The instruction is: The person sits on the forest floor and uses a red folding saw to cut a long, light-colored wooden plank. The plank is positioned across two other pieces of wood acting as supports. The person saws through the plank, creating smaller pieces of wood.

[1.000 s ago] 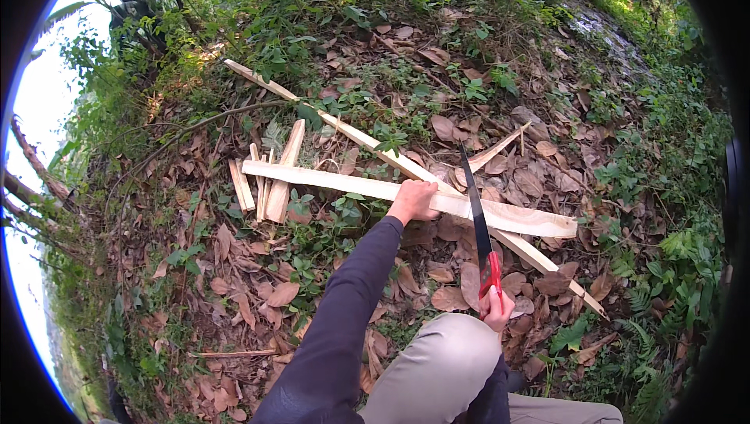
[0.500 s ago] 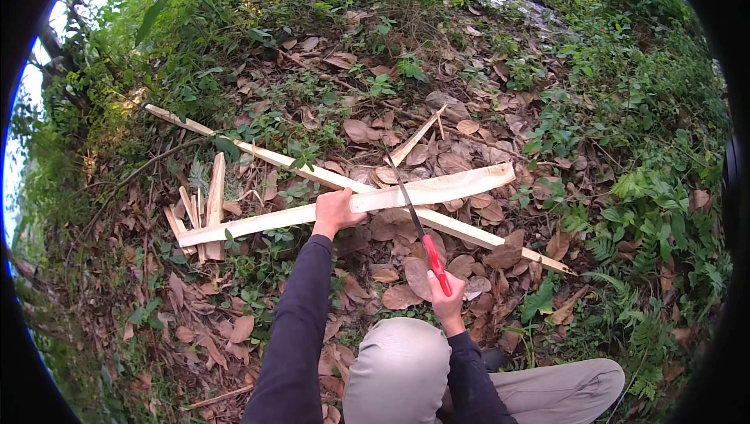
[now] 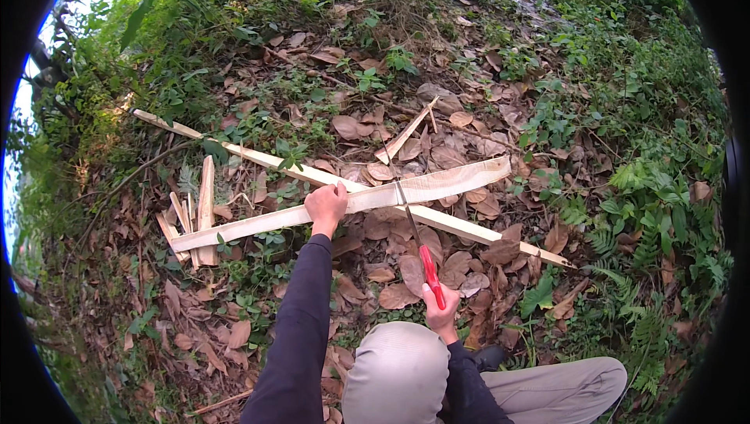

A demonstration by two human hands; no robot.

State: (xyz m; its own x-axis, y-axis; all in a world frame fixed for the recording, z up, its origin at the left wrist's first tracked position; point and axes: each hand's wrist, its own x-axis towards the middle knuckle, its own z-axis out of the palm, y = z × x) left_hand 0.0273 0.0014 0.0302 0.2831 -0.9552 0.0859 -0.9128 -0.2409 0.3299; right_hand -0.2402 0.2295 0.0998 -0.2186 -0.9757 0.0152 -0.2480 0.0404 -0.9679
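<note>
- Head view, looking down at a person crouched on ground covered in dry leaves [image 3: 391, 291], with green plants around.
- The left hand [image 3: 326, 207] is closed over a long pale plank [image 3: 375, 199], pressing it down near its middle.
- The right hand [image 3: 440, 311] is clamped around the red handle of a saw [image 3: 418, 240], which points away from the body.
- The saw blade's far end meets the plank just to the right of the left hand's grip, crossing it nearly square.
- Beneath the plank a thinner strip of wood [image 3: 258, 157] runs diagonally, passing under it close to the left hand.
- Beyond the plank's left end, well away from both grips, several short offcuts [image 3: 205, 197] lie together.
- 1 small splinter [image 3: 406, 135] lies past the saw's tip.
- Judged from this: the plank looks whole in 1 piece, and I cannot tell how deep any cut goes. The offcuts suggest other cuts are finished; this cut appears barely begun, with most of the sawing left.
</note>
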